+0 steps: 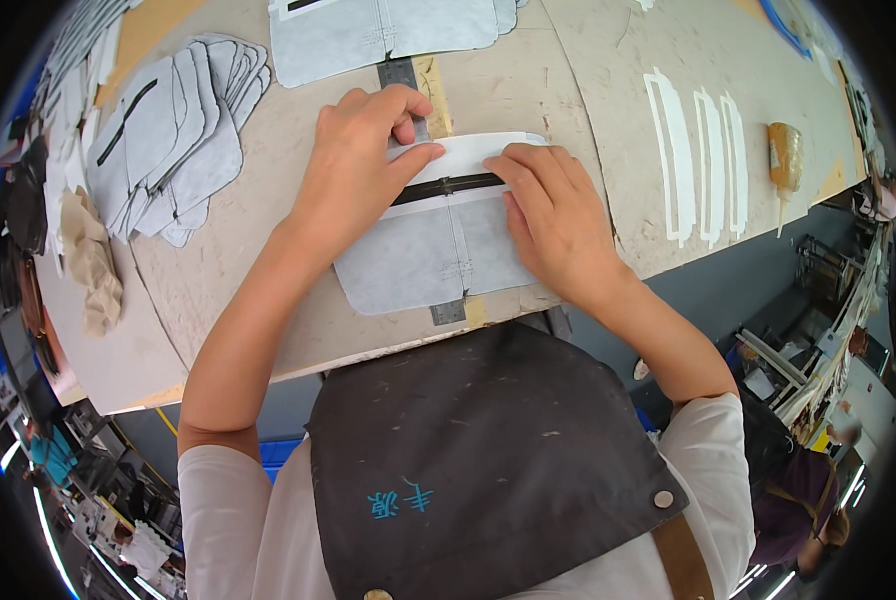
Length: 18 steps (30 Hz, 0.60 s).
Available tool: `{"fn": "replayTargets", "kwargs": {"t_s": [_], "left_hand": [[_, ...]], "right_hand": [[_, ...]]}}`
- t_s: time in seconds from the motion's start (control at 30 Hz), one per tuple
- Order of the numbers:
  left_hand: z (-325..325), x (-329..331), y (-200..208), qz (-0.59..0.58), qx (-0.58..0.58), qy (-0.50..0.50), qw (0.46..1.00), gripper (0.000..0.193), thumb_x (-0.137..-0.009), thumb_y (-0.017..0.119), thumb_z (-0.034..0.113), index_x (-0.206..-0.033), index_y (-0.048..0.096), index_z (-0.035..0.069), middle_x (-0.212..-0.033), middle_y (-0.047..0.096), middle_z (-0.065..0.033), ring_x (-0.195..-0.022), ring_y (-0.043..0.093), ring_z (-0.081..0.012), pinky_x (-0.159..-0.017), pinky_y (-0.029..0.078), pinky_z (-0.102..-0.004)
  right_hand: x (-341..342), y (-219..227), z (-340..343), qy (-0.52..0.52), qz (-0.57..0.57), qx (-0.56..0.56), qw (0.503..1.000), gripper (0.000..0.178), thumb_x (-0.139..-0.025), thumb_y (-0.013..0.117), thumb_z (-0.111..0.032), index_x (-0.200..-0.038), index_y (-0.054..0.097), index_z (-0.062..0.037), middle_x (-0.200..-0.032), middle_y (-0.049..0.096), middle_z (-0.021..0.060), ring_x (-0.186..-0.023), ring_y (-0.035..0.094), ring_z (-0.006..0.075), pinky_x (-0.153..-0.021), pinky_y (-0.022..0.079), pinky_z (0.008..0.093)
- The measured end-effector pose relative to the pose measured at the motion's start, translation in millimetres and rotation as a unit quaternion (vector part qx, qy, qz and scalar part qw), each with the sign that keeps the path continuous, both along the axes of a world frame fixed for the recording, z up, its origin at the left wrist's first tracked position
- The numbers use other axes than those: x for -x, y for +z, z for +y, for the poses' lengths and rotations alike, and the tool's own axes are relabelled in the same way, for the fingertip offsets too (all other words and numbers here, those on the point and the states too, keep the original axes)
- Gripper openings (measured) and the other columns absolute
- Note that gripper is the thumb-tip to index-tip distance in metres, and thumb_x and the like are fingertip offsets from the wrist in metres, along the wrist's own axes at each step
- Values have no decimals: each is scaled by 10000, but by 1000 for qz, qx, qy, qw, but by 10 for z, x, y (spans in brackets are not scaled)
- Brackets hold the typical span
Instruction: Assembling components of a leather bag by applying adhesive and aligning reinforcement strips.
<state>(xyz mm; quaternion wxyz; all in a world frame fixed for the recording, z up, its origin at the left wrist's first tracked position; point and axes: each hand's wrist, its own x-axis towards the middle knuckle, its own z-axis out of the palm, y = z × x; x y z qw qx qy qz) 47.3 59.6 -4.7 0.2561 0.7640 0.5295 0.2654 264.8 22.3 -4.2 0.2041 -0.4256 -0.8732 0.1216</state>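
Note:
A grey fabric panel lies flat on the table in front of me, with a black zipper across it and a white strip along its far part. The thumb of my left hand presses on the white strip just above the zipper; its other fingers are curled and raised, apart from the thumb. Bent over the panel's right side, my right hand touches the strip with its fingertips near the zipper's right end. Its thumb rests lower, apart from the fingertips. I see nothing gripped in either hand.
Stacked grey panels lie at the left, beside crumpled brown paper. Another panel lies at the far edge of view. White strip frames and an amber glue bottle are on the right. The table's edge runs before my apron.

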Motion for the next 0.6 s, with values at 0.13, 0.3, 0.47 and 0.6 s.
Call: {"fn": "replayTargets", "kwargs": {"t_s": [0.13,0.3,0.47,0.6], "left_hand": [[3,5,33,-55,43,8,998,262,-756,745,45,-986,620,41,-732,576,-16,-725,519,-145,-692,451,-283],[29,12,-8,-74,38,2,997,240,-765,727,22,-977,613,27,-720,568,-15,-692,509,-130,-691,448,-268],[18,13,-41,-61,30,3,998,223,-767,727,18,-956,609,24,-717,574,-13,-680,510,-122,-686,447,-258],[25,24,-80,-69,16,-1,998,225,-761,740,28,-944,610,29,-736,601,-15,-693,525,-124,-704,449,-263]], "right_hand": [[83,-21,-12,58,21,15,998,404,-714,584,0,-1118,608,-8,-1103,565,101,-982,544,271,-823,466,368],[144,-101,-3,73,36,-7,997,389,-704,597,-9,-1090,638,-25,-1097,564,69,-983,539,250,-822,484,355],[156,-111,-18,75,31,-20,996,374,-713,597,-32,-1084,638,-15,-1080,566,75,-984,541,252,-825,488,349],[155,-121,-13,78,36,-26,996,347,-724,589,-45,-1064,643,-6,-1063,568,79,-974,541,260,-817,492,344]]}}
